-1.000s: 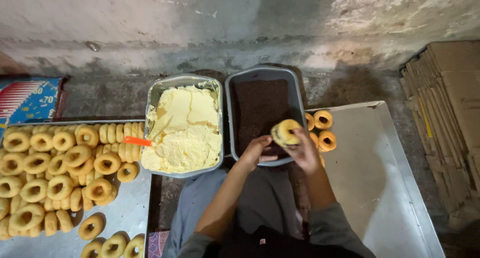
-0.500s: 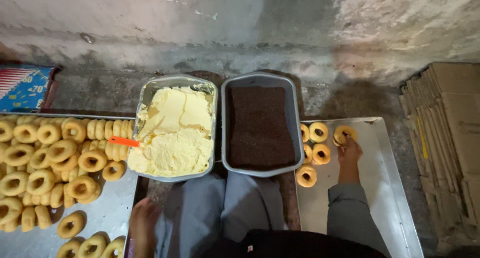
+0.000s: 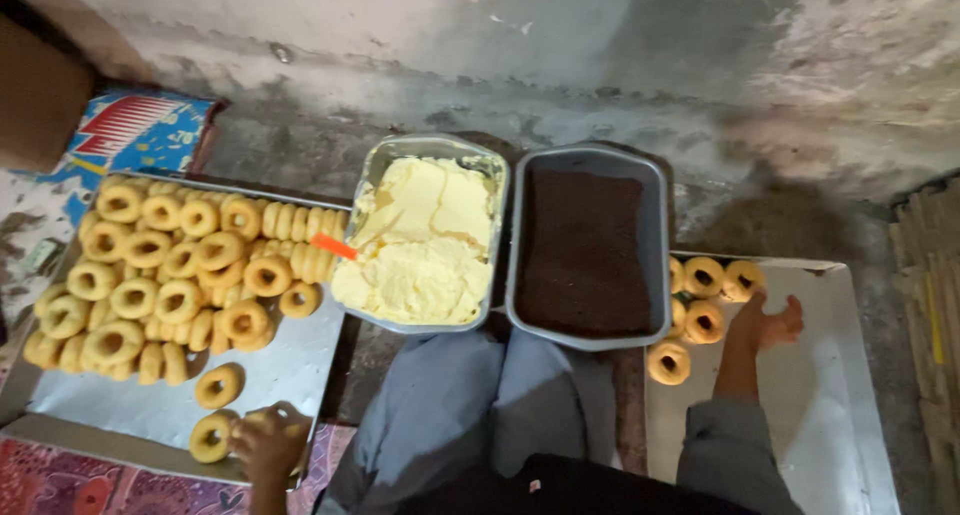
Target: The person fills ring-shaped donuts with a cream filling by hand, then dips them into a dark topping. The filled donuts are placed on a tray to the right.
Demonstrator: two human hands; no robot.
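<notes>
My left hand (image 3: pixel 268 440) reaches down to the front edge of the left metal tray (image 3: pixel 290 360), its fingers curled over a plain ring doughnut (image 3: pixel 252 418), next to another loose one (image 3: pixel 211 437). My right hand (image 3: pixel 768 325) rests open, fingers spread, on the right metal tray (image 3: pixel 830 375), just below a coated doughnut (image 3: pixel 742 280) and beside several others (image 3: pixel 703 275). Between the trays stand a pan of pale yellow cream (image 3: pixel 425 240) and a pan of dark brown crumbs (image 3: pixel 585 250).
A heap of plain doughnuts (image 3: pixel 165 275) fills the far part of the left tray. An orange-handled tool (image 3: pixel 333 245) sticks in the cream. My grey-trousered knees (image 3: pixel 470 395) sit below the pans. A rough wall (image 3: pixel 560 45) lies behind, stacked cardboard (image 3: pixel 930 315) at right.
Both hands held a doughnut over the crumb pan a second ago. My right hand carried it to the right tray and let go; my left hand dropped to the left tray's front doughnuts.
</notes>
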